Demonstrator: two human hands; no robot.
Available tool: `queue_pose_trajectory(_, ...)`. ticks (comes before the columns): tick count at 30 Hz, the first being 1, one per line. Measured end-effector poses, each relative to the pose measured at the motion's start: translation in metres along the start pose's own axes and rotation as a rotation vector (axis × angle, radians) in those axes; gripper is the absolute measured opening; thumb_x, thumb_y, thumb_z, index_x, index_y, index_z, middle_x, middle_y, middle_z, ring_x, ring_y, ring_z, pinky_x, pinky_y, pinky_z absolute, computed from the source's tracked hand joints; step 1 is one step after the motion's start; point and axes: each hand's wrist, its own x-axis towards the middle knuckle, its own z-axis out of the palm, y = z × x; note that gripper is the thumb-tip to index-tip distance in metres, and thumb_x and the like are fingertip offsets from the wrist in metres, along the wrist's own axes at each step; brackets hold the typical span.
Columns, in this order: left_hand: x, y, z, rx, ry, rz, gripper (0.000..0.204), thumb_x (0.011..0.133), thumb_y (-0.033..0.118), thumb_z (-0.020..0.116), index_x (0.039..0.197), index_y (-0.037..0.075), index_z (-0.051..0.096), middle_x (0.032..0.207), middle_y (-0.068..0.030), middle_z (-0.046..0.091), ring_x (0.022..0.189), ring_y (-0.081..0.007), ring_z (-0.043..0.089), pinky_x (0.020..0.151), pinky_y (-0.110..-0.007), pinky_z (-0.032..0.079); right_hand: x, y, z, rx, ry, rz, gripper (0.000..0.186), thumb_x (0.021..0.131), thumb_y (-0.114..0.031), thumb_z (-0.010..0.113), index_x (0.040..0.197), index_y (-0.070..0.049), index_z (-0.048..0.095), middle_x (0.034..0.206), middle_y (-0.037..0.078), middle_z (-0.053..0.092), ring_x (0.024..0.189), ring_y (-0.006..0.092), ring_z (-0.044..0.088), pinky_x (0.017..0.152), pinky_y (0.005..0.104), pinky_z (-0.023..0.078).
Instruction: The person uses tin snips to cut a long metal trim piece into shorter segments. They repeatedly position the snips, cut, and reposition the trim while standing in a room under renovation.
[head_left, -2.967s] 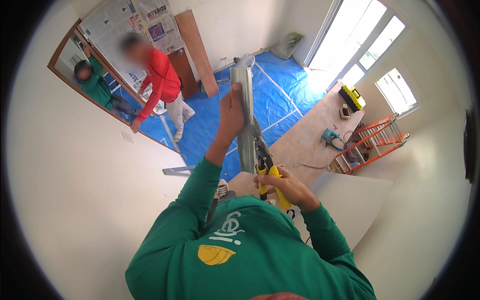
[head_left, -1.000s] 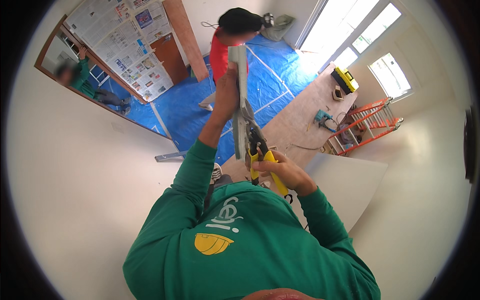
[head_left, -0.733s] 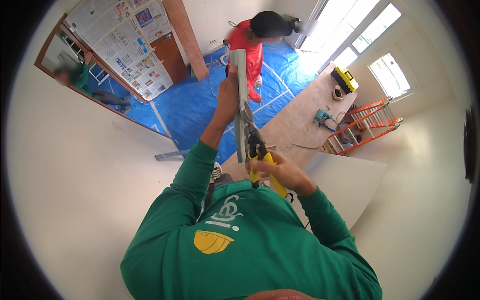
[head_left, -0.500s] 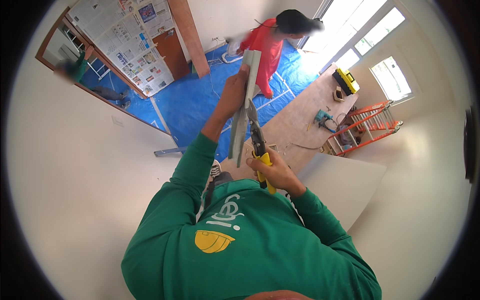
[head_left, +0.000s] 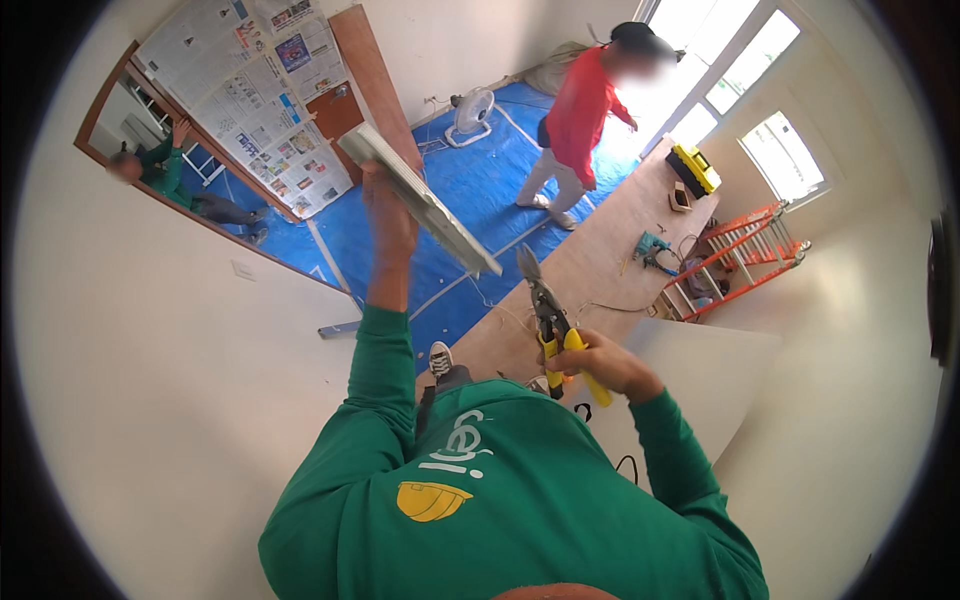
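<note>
My left hand (head_left: 388,205) is raised and closed around a pale grey metal channel (head_left: 440,222), which slants down to the right. Yellow-handled tin snips (head_left: 546,305) are in my right hand (head_left: 602,362), lower and to the right. Their blades point up and away from me, and the two handles stand apart. A small gap separates the snips' tip from the lower end of the channel. Part of the left hand is hidden behind the metal.
A person in a red top (head_left: 585,115) stands on the blue floor sheet (head_left: 400,270). Beyond the plywood board (head_left: 590,265) are a power tool (head_left: 655,250), a yellow-and-black toolbox (head_left: 693,170) and an orange ladder (head_left: 735,260). A white fan (head_left: 470,112) stands far off; a mirror (head_left: 150,125) hangs left.
The channel swung from near upright to a slant and moved left, off the snips. My right hand shifted right and the snips' handles spread. The person in red rose and moved right.
</note>
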Motion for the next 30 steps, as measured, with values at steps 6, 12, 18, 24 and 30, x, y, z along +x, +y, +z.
queue_pose_trajectory(6,-0.016,0.015,0.02,-0.321,-0.191,0.052,0.029,0.12,0.038,0.053,0.121,0.011,0.062,0.118,-0.0023,0.061,0.115,-0.0187,0.064,0.123,-0.061,0.049,0.013,-0.015,0.043,0.144,0.012,-0.322,0.048,0.1,-0.032,0.081,0.134,-0.002,0.066,0.119,0.006,0.069,0.109,0.018,0.066,0.1,0.0353,0.052)
queue_pose_trajectory(12,-0.024,0.021,0.039,-0.296,-0.255,0.176,0.02,0.117,0.033,0.059,0.124,0.015,0.064,0.115,-0.0005,0.062,0.117,-0.0175,0.063,0.124,-0.061,0.048,0.016,-0.045,0.052,0.127,-0.064,-0.399,0.05,0.1,-0.036,0.08,0.135,-0.003,0.065,0.118,0.007,0.07,0.105,0.0174,0.065,0.097,0.0343,0.051)
queue_pose_trajectory(18,-0.028,0.023,0.045,-0.302,-0.253,0.213,0.019,0.117,0.031,0.06,0.123,0.014,0.066,0.116,-0.0007,0.062,0.116,-0.0175,0.063,0.126,-0.057,0.048,0.024,-0.046,0.063,0.225,-0.098,-0.395,0.045,0.102,-0.029,0.081,0.136,-0.005,0.065,0.124,0.004,0.069,0.115,0.0174,0.064,0.107,0.0365,0.049)
queue_pose_trajectory(24,-0.032,0.023,0.054,-0.234,-0.235,0.251,0.029,0.121,0.034,0.051,0.119,0.01,0.066,0.117,-0.0043,0.062,0.112,-0.0168,0.063,0.12,-0.055,0.05,0.03,-0.045,0.068,0.254,-0.074,-0.416,0.045,0.103,-0.031,0.079,0.137,-0.005,0.065,0.121,0.005,0.07,0.113,0.0174,0.066,0.103,0.0361,0.052)
queue_pose_trajectory(30,-0.033,0.021,0.057,-0.257,-0.252,0.274,0.027,0.121,0.031,0.05,0.12,0.01,0.066,0.117,-0.0052,0.062,0.112,-0.0172,0.063,0.12,-0.054,0.05,0.028,-0.045,0.069,0.22,-0.044,-0.407,0.045,0.103,-0.032,0.079,0.135,-0.005,0.064,0.114,0.005,0.069,0.105,0.017,0.067,0.095,0.0356,0.054)
